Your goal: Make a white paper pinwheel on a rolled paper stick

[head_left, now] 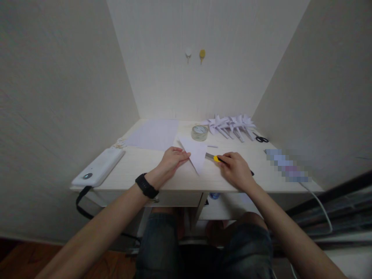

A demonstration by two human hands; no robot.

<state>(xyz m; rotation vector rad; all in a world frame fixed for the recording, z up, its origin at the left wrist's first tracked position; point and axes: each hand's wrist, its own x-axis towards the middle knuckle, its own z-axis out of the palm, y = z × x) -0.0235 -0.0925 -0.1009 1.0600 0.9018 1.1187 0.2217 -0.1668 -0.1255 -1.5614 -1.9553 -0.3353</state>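
Pale wood desk (174,180) tucked into a cream-walled nook, so everything's boxed in on three sides. Dead centre of the frame sits a white folded paper triangle (195,153), flat on the desk with its tip pointing toward the bottom of the frame. Left hand (171,161) lies flat with fingers spread loosely, pressing down the triangle's left edge; black wristband on that arm. Right hand (236,168) is curled around a utility knife with a yellow slider (213,157), its metal blade end just beside the triangle's right edge, can't tell if it's touching.

Just above the triangle is a clear roll of tape (199,132), round and glossy. Upper left of that, a flat sheet of white paper (155,133). Toward the upper right, a row of white folded paper pinwheels (231,124) with black-handled scissors (260,138) next to them. At the desk's left edge lies a smooth white rectangular power bank (99,167), with a black strap hanging below it.
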